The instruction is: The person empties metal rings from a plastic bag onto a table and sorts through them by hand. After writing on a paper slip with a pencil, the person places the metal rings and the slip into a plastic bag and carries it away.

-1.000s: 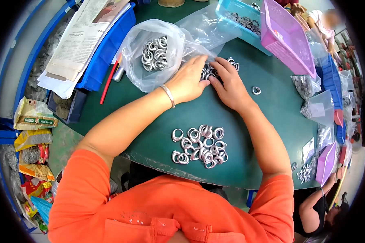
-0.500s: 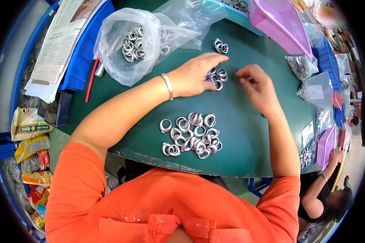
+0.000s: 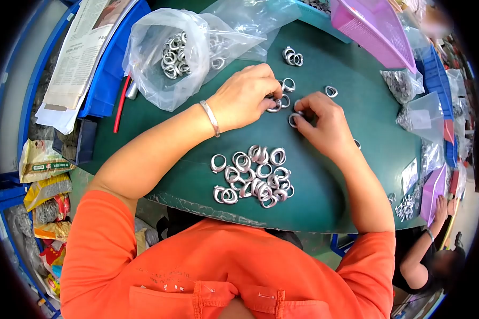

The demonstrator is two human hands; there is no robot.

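My left hand (image 3: pixel 248 97) is bent above the green desk (image 3: pixel 324 186), with the thumb near to the fingers, so the opening is narrow. Its tips are touching a few loose rings (image 3: pixel 275 109), but I cannot tell if they grip one, because the fingers cover part of them. My right hand (image 3: pixel 299 114) is nearly closed: between the thumb and the curled fingers I hold one silver ring (image 3: pixel 290 120), just beside the loose rings.

If the space between my hands is the centre of a clock, the big pile of rings (image 3: pixel 256 187) is at seven o'clock, close to the front edge. These rings are grey and shiny, with a thick round band; some show a small bump on the outer side. They lie flat or tilted, many one over another. At twelve o'clock there is a small cluster (image 3: pixel 291 57), and at two o'clock a single ring (image 3: pixel 332 96) lies apart. At ten o'clock stands an open clear plastic bag (image 3: pixel 151 89), with more such rings inside.
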